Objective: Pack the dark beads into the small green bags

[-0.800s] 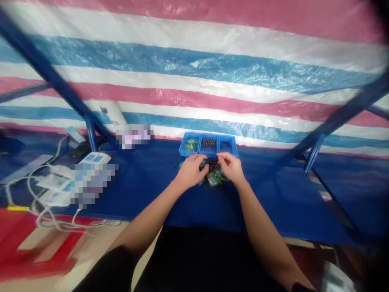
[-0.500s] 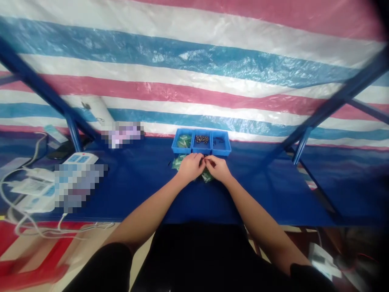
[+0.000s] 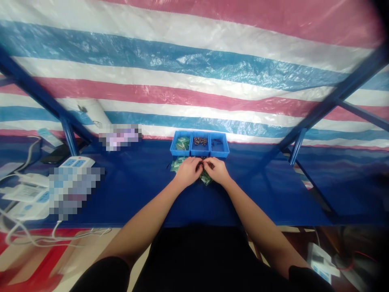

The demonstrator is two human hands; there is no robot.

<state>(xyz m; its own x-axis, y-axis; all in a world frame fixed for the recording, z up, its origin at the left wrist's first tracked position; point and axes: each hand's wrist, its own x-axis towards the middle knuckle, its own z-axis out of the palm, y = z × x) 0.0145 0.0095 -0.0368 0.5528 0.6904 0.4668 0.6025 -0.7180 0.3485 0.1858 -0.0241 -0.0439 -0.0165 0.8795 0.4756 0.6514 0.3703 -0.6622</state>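
My left hand (image 3: 187, 171) and my right hand (image 3: 216, 170) meet fingertip to fingertip over a small heap of green packets (image 3: 205, 177) on the blue table. Both hands are pinched closed; what the fingers grip is too small to name. More green packets (image 3: 175, 164) lie just left of my left hand. Right behind the hands stands a row of blue bins: the left bin (image 3: 181, 144) holds green packets, the middle bin (image 3: 200, 142) holds dark beads, and the right bin (image 3: 219, 144) looks nearly bare.
White power strips (image 3: 75, 163) with cables lie at the table's left end beside blurred patches. A striped tarp (image 3: 194, 69) hangs behind. Blue frame struts (image 3: 298, 146) slant at left and right. The table's blue surface (image 3: 267, 190) stretches to the right.
The view steadied and shifted slightly. My hands drew together from spread over the packets into a tight pinch at the heap's top.
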